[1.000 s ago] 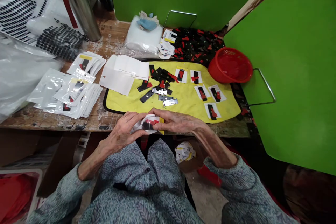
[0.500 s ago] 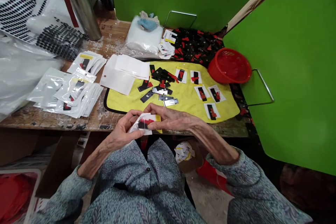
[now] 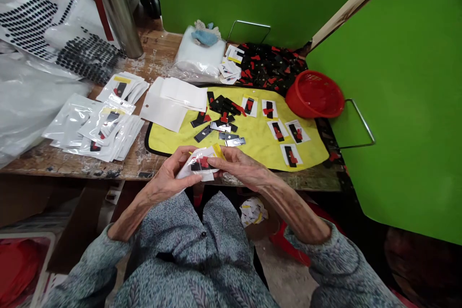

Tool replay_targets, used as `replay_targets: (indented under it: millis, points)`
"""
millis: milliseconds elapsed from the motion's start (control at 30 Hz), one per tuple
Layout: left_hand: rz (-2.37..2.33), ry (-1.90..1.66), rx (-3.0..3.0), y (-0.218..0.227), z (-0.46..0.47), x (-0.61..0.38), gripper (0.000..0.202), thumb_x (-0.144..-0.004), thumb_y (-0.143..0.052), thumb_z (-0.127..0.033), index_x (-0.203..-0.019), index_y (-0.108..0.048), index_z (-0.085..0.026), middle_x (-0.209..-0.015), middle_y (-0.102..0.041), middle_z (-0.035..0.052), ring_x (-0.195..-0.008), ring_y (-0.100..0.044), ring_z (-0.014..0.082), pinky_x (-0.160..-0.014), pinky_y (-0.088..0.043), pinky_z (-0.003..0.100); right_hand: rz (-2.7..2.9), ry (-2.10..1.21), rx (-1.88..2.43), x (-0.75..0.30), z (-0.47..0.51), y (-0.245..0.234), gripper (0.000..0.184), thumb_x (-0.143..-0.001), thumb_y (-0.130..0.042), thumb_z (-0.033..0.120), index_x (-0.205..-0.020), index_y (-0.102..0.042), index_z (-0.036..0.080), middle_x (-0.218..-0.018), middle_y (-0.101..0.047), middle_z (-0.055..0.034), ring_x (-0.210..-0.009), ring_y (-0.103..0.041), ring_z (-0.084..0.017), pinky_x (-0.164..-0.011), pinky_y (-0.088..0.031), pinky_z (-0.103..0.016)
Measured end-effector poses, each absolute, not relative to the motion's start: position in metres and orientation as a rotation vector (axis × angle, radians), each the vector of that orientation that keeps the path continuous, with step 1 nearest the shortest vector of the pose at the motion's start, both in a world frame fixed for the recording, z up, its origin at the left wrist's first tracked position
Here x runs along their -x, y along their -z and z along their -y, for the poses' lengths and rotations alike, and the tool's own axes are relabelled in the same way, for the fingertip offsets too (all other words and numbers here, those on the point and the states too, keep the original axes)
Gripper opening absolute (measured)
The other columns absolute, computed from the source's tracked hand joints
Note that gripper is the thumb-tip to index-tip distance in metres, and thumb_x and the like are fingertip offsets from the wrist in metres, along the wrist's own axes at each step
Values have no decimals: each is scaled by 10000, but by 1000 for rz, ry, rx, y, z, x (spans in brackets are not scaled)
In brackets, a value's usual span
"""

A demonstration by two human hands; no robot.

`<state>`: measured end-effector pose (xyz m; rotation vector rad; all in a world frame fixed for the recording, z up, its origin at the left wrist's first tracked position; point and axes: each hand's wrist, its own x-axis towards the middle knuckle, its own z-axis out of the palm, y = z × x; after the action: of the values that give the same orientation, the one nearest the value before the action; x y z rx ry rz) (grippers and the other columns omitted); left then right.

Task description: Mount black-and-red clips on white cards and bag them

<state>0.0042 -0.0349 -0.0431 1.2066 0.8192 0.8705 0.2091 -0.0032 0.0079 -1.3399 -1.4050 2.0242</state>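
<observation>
**Both hands pinch one small packet at the near table edge**

The left hand (image 3: 169, 178) and the right hand (image 3: 241, 166) meet just over the near edge of the table (image 3: 72, 166), in front of the person's chest. Both are closed on one small clear packet (image 3: 199, 163). The left thumb and fingers clamp its left end, and the right fingertips press on its right end, by a yellow strip. A black piece with a red part shows through the film. Whether that piece is fully seated inside, or the mouth is sealed, cannot be told.

By the look of it, the step in hand is working this one packet between the fingertips. Handling thin, slippery film of this kind calls for a light, even pinch from both sides, with the packet held flat so the piece does not slide.

Just beyond the hands lies a yellow mat (image 3: 260, 144). A heap of loose black and red pieces (image 3: 222, 106) sits at its far left, with silver blades (image 3: 231, 139) nearer. A scatter of filled cards (image 3: 288, 131) lies to the right. A red basket (image 3: 314, 95) stands at the far right, touching the mat's corner. A stack of white cards (image 3: 173, 98) overlaps the mat's left end, and a spread of clear packets (image 3: 97, 127) lies further left. A steel flask (image 3: 115, 14) stands far left.

The blades lie closest to the hands, right in the line of any reach forward.
</observation>
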Motion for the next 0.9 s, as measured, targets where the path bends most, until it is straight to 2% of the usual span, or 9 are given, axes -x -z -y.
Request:
replay_targets:
  millis: [100, 167, 200, 267, 333, 400, 567, 733, 900]
  points:
    - [-962, -862, -1563, 37, 31, -1, 528, -824, -680, -326, -1293, -464, -219, -1218, -629, 102, -1071, -623, 219, -920, -511, 380, 1617, -1768, 1382, -208, 6, -5, 320, -861, -563, 494, -820, -614, 181, -683, -552, 17, -610, -465, -111, -551, -383, -237]
    - [-1213, -969, -1812, 29, 31, -3, 528, -771, -732, -382, -1223, -529, -200, -1207, -615, 113, -1111, -578, 254, -955, -476, 433, 1789, -1505, 1449, -207, 9, -7, 298, -887, -531, 457, -783, -599, 186, -676, -533, 14, -633, -461, -124, -561, -369, -249]
    - [-1365, -1039, -1901, 24, 32, -6, 465, -753, -745, -411, -1124, -576, -186, -1128, -634, 106, -1071, -577, 258, -936, -473, 439, 1851, -1382, 1477, -205, 11, -9, 283, -897, -518, 433, -774, -590, 189, -683, -532, 10, -648, -465, -130, -576, -371, -258]
    - [-1587, -1125, -1980, 16, 34, -14, 293, -787, -707, -446, -833, -591, -181, -830, -637, 49, -836, -589, 210, -798, -487, 376, 1931, -1206, 1506, -201, 15, -14, 247, -909, -495, 382, -762, -560, 194, -702, -538, 0, -673, -480, -143, -614, -377, -280]
    - [-1628, -1091, -1990, 10, 36, -22, 349, -864, -624, -426, -638, -494, -194, -599, -538, -17, -590, -509, 136, -626, -439, 289, 1989, -1081, 1505, -196, 19, -18, 221, -910, -481, 335, -734, -504, 204, -706, -530, -7, -676, -480, -151, -639, -374, -296]
    - [-1610, -1008, -2008, 6, 38, -27, 370, -903, -573, -368, -597, -458, -194, -545, -510, -35, -500, -457, 105, -548, -378, 256, 2028, -963, 1510, -191, 24, -17, 216, -912, -468, 295, -714, -436, 217, -702, -513, -12, -667, -467, -155, -648, -367, -304]
    - [-1730, -819, -2192, 2, 42, -30, 248, -912, -501, -237, -669, -527, -191, -587, -581, -3, -526, -514, 136, -549, -337, 275, 2059, -786, 1556, -178, 32, -3, 188, -923, -409, 236, -736, -384, 235, -744, -510, -41, -707, -472, -182, -680, -383, -320]
    - [-1643, -754, -2105, 4, 41, -25, 246, -922, -432, -208, -688, -507, -199, -574, -558, -9, -534, -518, 131, -553, -343, 261, 2036, -1020, 1447, -180, 31, -8, 204, -963, -335, 325, -821, -455, 239, -817, -539, -48, -799, -523, -196, -758, -435, -344]
    - [-1552, -817, -2009, 4, 38, -23, 261, -928, -413, -212, -671, -457, -203, -553, -472, -38, -490, -431, 109, -539, -313, 252, 1991, -1386, 1438, -196, 22, -27, 314, -970, -363, 377, -747, -513, 214, -671, -589, -2, -637, -558, -141, -649, -426, -290]
